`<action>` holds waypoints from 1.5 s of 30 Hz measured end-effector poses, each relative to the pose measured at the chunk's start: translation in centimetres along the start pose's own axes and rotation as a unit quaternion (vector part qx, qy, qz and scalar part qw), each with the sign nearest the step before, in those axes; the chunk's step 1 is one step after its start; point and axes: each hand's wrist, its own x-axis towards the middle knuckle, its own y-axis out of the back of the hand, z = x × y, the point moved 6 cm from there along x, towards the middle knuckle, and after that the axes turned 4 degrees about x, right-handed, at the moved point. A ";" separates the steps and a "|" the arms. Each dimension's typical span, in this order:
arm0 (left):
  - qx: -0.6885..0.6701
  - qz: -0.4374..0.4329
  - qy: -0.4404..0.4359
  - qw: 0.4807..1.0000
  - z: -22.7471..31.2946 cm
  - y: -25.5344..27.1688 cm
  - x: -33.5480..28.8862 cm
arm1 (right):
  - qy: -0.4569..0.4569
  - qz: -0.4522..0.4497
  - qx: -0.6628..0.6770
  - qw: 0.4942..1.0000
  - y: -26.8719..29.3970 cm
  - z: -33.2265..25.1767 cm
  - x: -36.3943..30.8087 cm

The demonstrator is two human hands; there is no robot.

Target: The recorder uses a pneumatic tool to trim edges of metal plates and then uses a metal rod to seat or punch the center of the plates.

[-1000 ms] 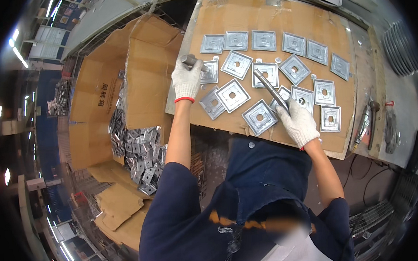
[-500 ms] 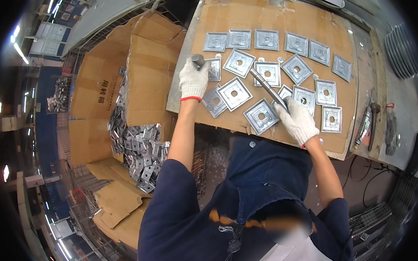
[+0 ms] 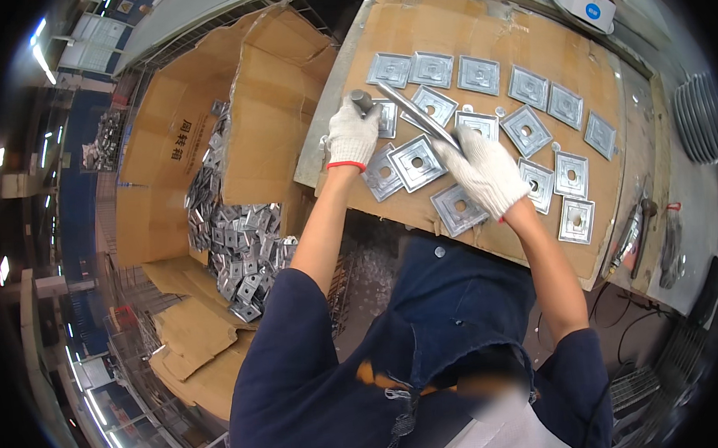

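Both my hands wear white knitted gloves with red cuffs. My left hand [image 3: 353, 136] is closed at the left edge of the cardboard-covered bench, around a dark grey cylindrical metal tool [image 3: 361, 100] whose round end sticks out on top. A long shiny metal rod [image 3: 415, 112] is gripped by my right hand [image 3: 483, 169], slanting up and left over a square metal plate [image 3: 431, 101] with a centre hole. Around my hands lie several more holed plates, such as one plate [image 3: 417, 163] between them. Unholed plates [image 3: 478, 75] form a back row.
Left of the bench stands a large cardboard box [image 3: 270, 124] holding many small metal parts [image 3: 248, 253]. On the right are hand tools [image 3: 632, 232] and a stack of grey round discs [image 3: 697, 119]. A white box [image 3: 583, 2] sits at the back right. Small round slugs [image 3: 500, 112] lie among the plates.
My right hand has moved left and up with the rod, whose tip now lies over plates nearer my left hand. My left hand keeps its grip. The whole view has shifted slightly.
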 end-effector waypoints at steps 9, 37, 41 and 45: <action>0.074 0.045 -0.072 0.994 0.6 0.4 -0.2 | 0.199 0.124 -0.016 0.972 -0.8 -9.1 4.5; -0.147 -0.035 -0.080 0.985 3.2 2.4 -1.3 | 0.014 0.031 -0.129 0.991 -3.1 -0.3 5.9; -0.158 -0.013 -0.154 0.975 3.8 2.7 -0.8 | 0.012 0.006 -0.170 0.985 -4.3 1.3 7.8; -0.221 -0.017 -0.083 0.972 2.6 3.4 0.3 | -0.003 0.015 -0.105 0.994 -2.0 1.3 3.9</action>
